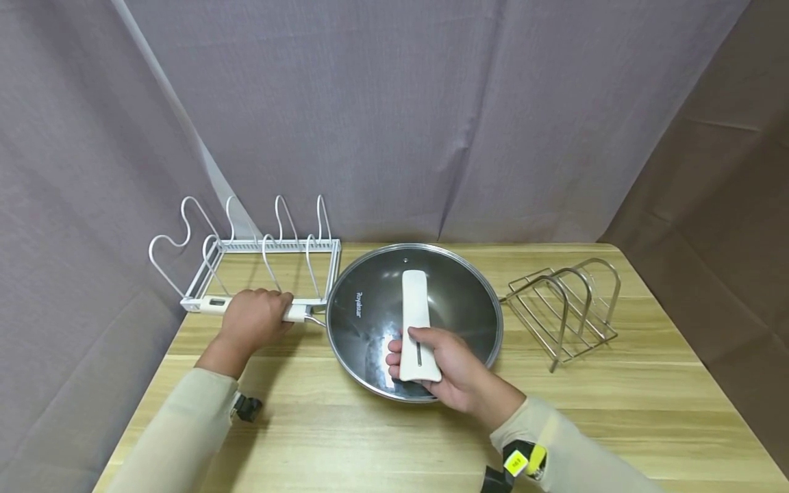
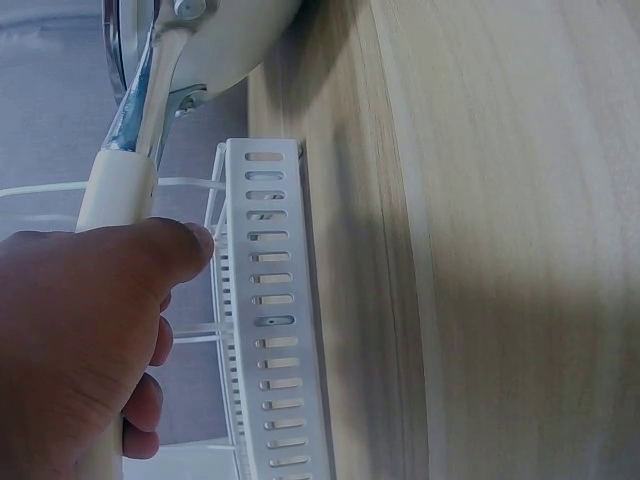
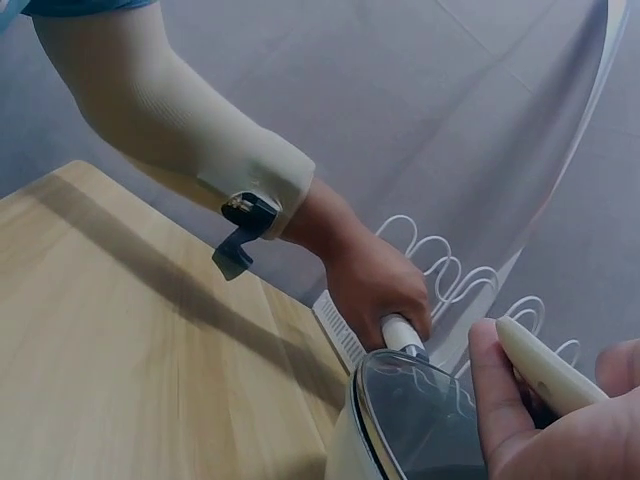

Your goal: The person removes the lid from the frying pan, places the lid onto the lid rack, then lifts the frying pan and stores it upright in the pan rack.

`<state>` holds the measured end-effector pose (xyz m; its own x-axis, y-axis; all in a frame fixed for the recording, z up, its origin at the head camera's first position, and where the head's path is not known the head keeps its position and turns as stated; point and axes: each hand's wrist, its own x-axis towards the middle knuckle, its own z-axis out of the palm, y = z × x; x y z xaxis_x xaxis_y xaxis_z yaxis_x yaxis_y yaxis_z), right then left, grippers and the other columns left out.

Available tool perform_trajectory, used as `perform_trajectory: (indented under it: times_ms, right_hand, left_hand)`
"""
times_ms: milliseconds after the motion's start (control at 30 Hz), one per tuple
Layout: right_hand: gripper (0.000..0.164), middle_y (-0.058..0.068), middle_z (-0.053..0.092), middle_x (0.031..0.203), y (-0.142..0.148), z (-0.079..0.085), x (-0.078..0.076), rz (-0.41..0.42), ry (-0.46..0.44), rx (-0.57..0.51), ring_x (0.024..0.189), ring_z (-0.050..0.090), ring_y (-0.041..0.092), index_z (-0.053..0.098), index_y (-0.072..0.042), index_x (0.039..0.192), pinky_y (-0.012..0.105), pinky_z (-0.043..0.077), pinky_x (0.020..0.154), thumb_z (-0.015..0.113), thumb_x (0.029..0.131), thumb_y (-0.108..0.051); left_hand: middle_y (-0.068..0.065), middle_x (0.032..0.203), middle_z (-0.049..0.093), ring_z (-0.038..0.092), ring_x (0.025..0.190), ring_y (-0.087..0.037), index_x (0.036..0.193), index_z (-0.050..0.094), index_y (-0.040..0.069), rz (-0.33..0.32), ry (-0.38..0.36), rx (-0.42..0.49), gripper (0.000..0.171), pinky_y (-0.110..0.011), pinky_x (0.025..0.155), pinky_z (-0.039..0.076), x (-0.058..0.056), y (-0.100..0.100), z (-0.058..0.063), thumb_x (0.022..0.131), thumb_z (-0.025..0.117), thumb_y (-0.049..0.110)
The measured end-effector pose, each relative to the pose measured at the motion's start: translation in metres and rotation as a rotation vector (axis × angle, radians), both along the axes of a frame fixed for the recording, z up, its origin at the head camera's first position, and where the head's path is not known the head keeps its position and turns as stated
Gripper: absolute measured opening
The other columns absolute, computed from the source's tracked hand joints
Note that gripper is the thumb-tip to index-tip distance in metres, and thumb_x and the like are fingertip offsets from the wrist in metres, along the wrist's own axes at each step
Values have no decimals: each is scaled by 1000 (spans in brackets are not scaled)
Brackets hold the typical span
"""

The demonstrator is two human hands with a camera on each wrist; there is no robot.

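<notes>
A frying pan [image 2: 235,45] with a pale outer wall stands at mid-table under a dark glass lid [image 1: 364,274] with a metal rim. My left hand [image 1: 255,318] grips the pan's long cream handle [image 1: 212,306], which points left in the head view. In the left wrist view the fingers wrap round this handle [image 2: 115,195], thumb along it. My right hand [image 1: 459,373] holds the near end of the lid's long cream handle [image 1: 416,298], thumb on top and fingers curling beneath. The lid sits over the pan, its rim following the pan's edge.
A white pan rack [image 2: 265,300] with several tall wire loops stands at the left, just behind the pan's handle. To the pan's right is a smaller metal wire rack [image 1: 588,301] with arched dividers. A grey curtain [image 1: 394,123] hangs behind the wooden table [image 1: 333,438].
</notes>
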<state>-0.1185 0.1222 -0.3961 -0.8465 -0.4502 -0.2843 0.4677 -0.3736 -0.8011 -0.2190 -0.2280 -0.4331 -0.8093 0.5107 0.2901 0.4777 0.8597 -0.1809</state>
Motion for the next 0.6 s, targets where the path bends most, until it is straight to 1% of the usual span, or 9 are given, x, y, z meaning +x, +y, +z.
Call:
perform_trajectory:
  times_ms: [167,367,500,600]
  right_hand:
    - [35,13,66,106,-1,0,0,-18,-22,-10,95,69,25,36,11,131,42,57,91,41,109,-15]
    - [37,14,65,107,-3,0,1,-30,-52,-29,95,68,25,32,10,136,47,56,93,41,109,-13]
    - [42,14,65,111,-4,-1,2,-58,-56,-17,97,68,25,30,11,140,42,56,92,44,110,-14]
    - [44,14,65,113,-5,-2,3,-73,-55,-9,97,67,23,30,10,142,37,57,88,45,110,-15]
  left_hand:
    - [1,57,47,50,50,-23,73,48,13,1,0,-3,32,-41,45,44,0,0,0,80,77,24]
    - [1,57,47,48,49,-22,72,48,13,-1,13,-4,32,-40,44,43,0,0,-1,80,77,23]
    - [1,57,47,49,50,-22,73,48,13,-10,21,-3,32,-40,45,43,0,1,0,80,77,23]
    - [0,58,49,49,50,-23,73,48,13,-24,28,2,31,-40,46,44,0,1,0,81,77,21]
